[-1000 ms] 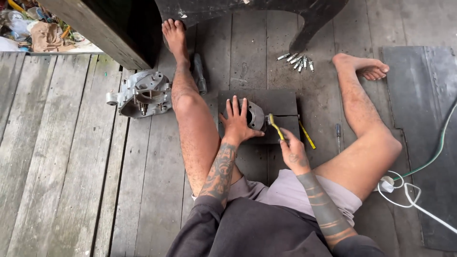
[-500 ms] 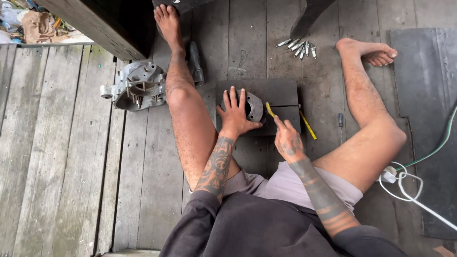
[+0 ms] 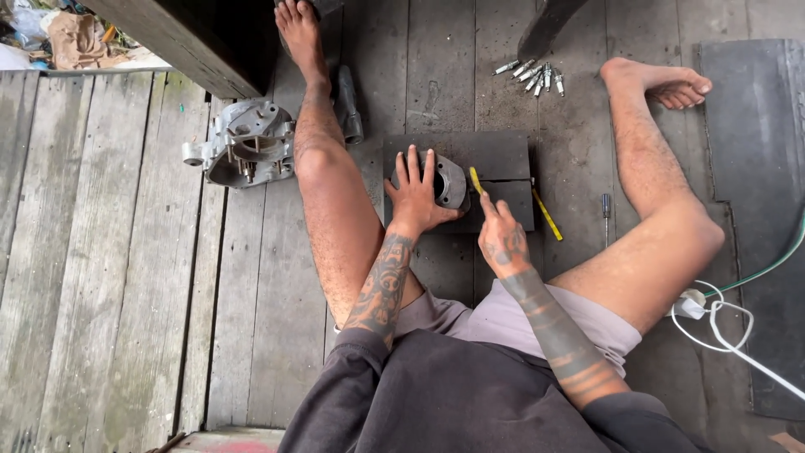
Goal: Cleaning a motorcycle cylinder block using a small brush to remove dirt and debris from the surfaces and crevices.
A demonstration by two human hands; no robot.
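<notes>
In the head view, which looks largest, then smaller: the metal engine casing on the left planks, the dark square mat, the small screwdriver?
1. Dark square mat, largest.
2. Metal engine casing.
3. Small screwdriver, smallest.
All lie on the floor at similar distance, so the order is fairly sure.

Brush (image 3: pixel 475 179): yellow handle. Cylinder (image 3: pixel 450 182): dull grey metal. Mat (image 3: pixel 503 159): dark grey. Engine casing (image 3: pixel 245 143): silver-grey. Floorboards (image 3: pixel 101 252): weathered grey. Cable (image 3: pixel 767 270): green.
</notes>
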